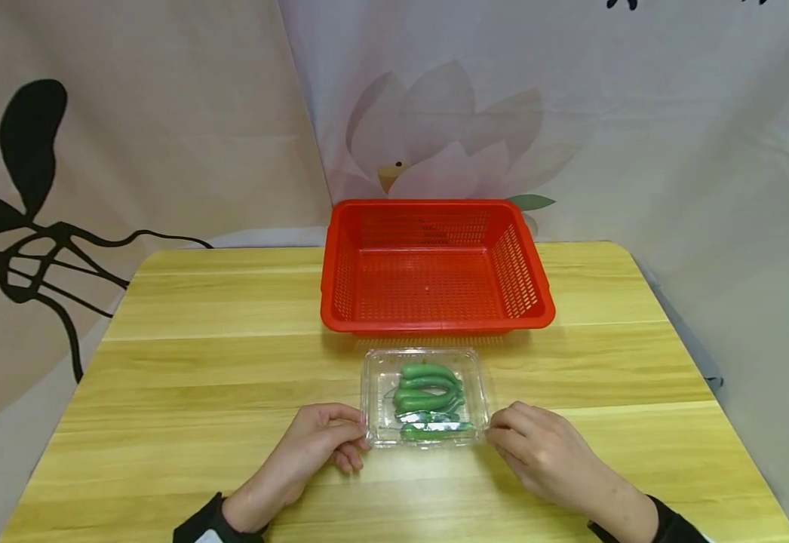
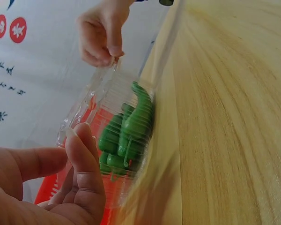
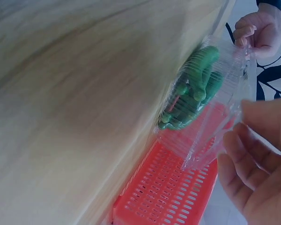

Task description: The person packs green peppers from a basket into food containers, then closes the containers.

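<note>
A clear plastic box (image 1: 425, 358) with a rim stands on the table, and several green peppers (image 1: 428, 392) lie inside it. My left hand (image 1: 320, 445) pinches the rim at the box's near left corner. At the near right corner, my right hand (image 1: 547, 452) pinches the rim between thumb and fingers. The ribbed side of the box, with the peppers (image 2: 136, 117) behind it, shows in the left wrist view. From the right wrist, the peppers (image 3: 199, 79) appear through the clear wall.
Just behind the box stands a red plastic basket (image 1: 438, 329) with perforated walls and nothing in it. Both rest on a light wooden table (image 1: 231, 362). A printed cloth (image 1: 639, 136) hangs behind the table.
</note>
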`<state>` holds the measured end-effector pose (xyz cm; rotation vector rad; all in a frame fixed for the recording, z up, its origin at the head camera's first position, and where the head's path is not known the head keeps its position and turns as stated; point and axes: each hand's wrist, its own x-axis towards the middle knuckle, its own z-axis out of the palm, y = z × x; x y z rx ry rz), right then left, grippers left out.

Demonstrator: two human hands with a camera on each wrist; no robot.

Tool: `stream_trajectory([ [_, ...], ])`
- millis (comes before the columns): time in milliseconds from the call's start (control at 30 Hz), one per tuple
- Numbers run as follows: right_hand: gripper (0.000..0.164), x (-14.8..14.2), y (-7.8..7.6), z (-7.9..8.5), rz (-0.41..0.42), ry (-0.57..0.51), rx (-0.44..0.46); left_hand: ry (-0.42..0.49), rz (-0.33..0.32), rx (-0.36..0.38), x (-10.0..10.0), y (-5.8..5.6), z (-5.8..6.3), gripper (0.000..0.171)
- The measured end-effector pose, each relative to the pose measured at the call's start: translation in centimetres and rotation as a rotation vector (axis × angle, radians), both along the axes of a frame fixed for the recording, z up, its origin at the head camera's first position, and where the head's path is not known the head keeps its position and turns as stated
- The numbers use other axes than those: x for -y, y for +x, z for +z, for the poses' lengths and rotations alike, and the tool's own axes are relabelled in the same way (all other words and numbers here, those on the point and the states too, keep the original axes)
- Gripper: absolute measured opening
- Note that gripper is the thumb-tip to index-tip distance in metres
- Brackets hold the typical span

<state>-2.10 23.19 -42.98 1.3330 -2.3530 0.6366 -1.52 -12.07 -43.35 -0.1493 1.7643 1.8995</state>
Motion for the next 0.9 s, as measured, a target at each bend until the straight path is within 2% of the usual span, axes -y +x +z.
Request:
stream_trajectory([
  [100,0.032,-0.1,0.2,0.0,-0.038,-0.034,0.069,-0.001,0.005,0.004,-0.1,-0.1,0.1,0.025],
  [200,0.006,-0.1,0.4,0.2,-0.109,-0.151,0.2,0.0,0.01,0.006,-0.1,-0.1,0.1,0.024],
  [233,0.005,-0.1,0.5,0.3,-0.159,-0.188,0.263,0.003,0.01,0.004,-0.1,-0.1,0.1,0.025],
  [333,0.015,0.0,0.6,0.9,-0.335,-0.291,0.523,0.011,0.013,0.004,-0.1,-0.1,0.0,0.025],
  [400,0.015,0.0,0.5,1.5,-0.449,-0.319,0.727,0.015,0.014,0.008,-0.2,-0.1,0.0,0.024],
  [467,0.023,-0.1,0.2,1.8,-0.496,-0.345,0.905,0.017,0.015,0.011,-0.2,-0.1,0.0,0.024],
  [567,0.034,-0.4,-0.3,1.7,-0.491,-0.358,1.106,0.018,0.017,0.015,-0.2,-0.1,-0.1,0.026],
  [700,0.042,-0.5,-0.5,0.9,-0.453,-0.375,1.279,0.015,0.018,0.014,-0.2,-0.1,-0.2,0.027],
  [800,0.045,-0.4,-0.4,0.4,-0.437,-0.416,1.36,0.013,0.018,0.015,-0.3,-0.2,-0.1,0.027],
  [900,0.048,-0.3,-0.3,0.2,-0.425,-0.455,1.403,0.01,0.018,0.014,-0.4,-0.2,-0.1,0.027],
])
